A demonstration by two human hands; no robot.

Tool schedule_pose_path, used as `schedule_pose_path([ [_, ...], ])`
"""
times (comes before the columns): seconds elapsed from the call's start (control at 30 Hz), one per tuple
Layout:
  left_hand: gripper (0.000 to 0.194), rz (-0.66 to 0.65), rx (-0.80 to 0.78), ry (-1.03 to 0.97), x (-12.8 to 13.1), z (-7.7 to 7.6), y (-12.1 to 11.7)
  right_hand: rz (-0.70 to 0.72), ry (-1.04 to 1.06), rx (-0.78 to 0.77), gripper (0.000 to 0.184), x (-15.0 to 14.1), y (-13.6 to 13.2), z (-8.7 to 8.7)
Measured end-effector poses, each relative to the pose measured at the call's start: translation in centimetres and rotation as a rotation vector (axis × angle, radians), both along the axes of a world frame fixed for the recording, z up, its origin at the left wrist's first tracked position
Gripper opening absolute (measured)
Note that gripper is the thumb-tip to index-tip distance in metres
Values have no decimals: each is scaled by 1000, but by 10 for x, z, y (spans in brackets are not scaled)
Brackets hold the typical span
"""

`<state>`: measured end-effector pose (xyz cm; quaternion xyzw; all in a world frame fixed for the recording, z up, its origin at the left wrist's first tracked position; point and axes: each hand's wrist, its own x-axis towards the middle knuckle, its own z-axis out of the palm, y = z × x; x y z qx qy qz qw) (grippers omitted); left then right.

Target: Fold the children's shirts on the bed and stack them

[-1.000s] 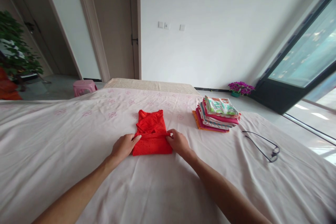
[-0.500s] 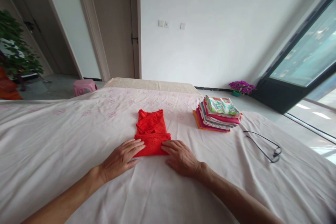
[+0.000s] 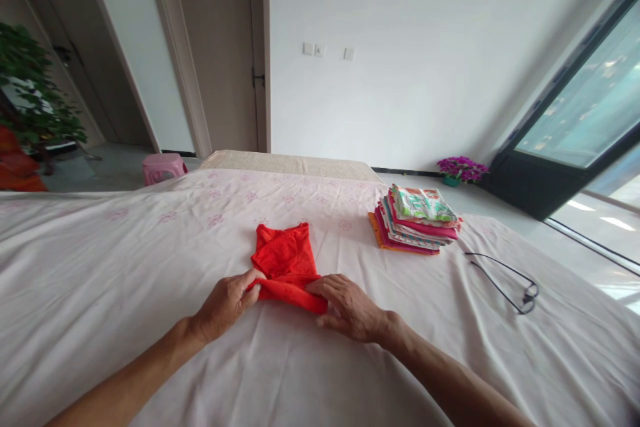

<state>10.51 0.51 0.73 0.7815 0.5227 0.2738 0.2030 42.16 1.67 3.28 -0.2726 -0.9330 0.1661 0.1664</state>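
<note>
"Where's that red top (image 3: 283, 250) lying?"

"On the sheet (image 3: 280, 373), well short of its far edge. The folded pile (image 3: 415, 227) sits between it and the right edge, the glasses (image 3: 523, 293) just beyond."

"And which way does it run?"

"Lengthwise, away from the person towards the far edge, a touch askew. Both hands are at its near end, so most of it lies ahead of them."

"Which hand is nearer?"

"Neither; both touch it. The left hand (image 3: 227, 303) pinches the near left corner between thumb and fingers. The right hand (image 3: 350, 307) lays its fingers over the near right corner; whether it grips, I can't tell."
</note>
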Motion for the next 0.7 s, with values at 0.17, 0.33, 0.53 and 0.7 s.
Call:
schedule_pose_path([
  [0.17,38,125,-98,-227,7,2,9,-121,118,56,41,-10,12,-13],
  [0.33,47,44,-158,-373,1,0,7,-260,319,-59,24,-22,35,-14],
  [0.53,51,72,-131,-243,-4,-16,2,-395,386,-204,31,-35,41,-18],
  [0.7,31,324,-13,-243,17,-6,38,-575,558,-263,30,-55,68,-22],
])
